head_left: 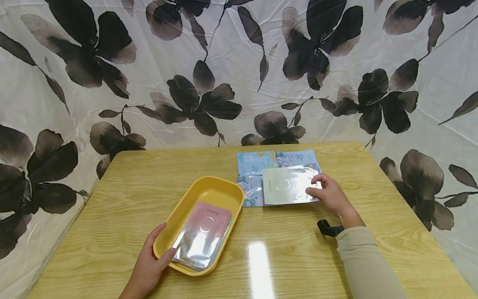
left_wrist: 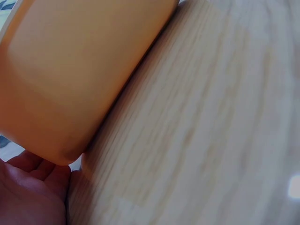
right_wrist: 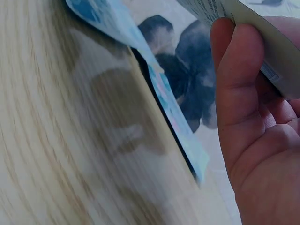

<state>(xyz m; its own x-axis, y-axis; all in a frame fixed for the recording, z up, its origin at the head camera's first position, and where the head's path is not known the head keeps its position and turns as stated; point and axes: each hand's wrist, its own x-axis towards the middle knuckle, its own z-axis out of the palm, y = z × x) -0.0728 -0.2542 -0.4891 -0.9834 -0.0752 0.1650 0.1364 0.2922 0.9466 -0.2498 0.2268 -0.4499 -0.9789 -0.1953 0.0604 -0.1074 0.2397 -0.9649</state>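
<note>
At the near left end of a yellow plastic basin (head_left: 239,192), my left hand (head_left: 149,259) grips the rim, thumb over the inside and fingers along the outer wall. Inside the basin lies a shiny pink face mask packet (head_left: 203,232), with a greenish packet edge showing beneath it. My right hand (head_left: 330,197) pinches the right end of a pale green and silver face mask packet (head_left: 285,187). In the right wrist view that packet (right_wrist: 267,42) is raised above the table. Blue floral packets (head_left: 257,162) lie flat behind and under it, partly hidden.
The wooden table (head_left: 149,174) has a bright light reflection near its front. A black wrist strap device (head_left: 328,228) sits at the right wrist. Behind the table hangs a white cloth (head_left: 239,54) with dark flowers.
</note>
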